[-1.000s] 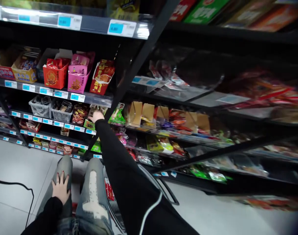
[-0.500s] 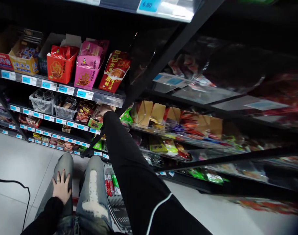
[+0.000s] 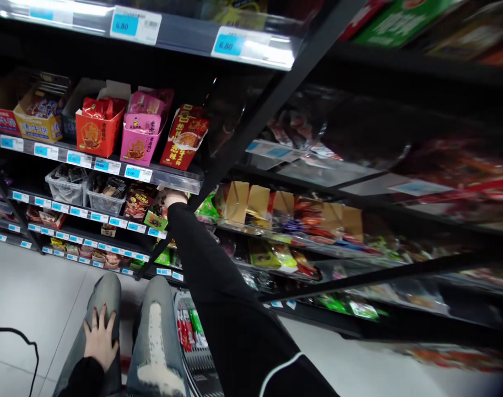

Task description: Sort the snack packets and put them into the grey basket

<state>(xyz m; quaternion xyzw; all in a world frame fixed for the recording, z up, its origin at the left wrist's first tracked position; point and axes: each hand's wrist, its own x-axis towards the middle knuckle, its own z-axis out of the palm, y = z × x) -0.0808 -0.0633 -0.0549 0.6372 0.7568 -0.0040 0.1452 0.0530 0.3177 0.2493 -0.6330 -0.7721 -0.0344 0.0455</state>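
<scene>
Jeans [image 3: 140, 331]: faded, torn denim. Sleeve [image 3: 218, 286]: matt cloth. Green box [image 3: 155, 221]: printed card. Tub [image 3: 65, 194]: clear plastic. Upper shelf edge [image 3: 189, 47]: glossy, apparently plastic strip. Floor [image 3: 20, 292]: smooth tile, soft sheen.

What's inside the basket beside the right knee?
Red packets and a green one show in the basket, with bare grey slats nearer the camera. The black right sleeve covers its right side, so what lies there can't be seen.
</scene>
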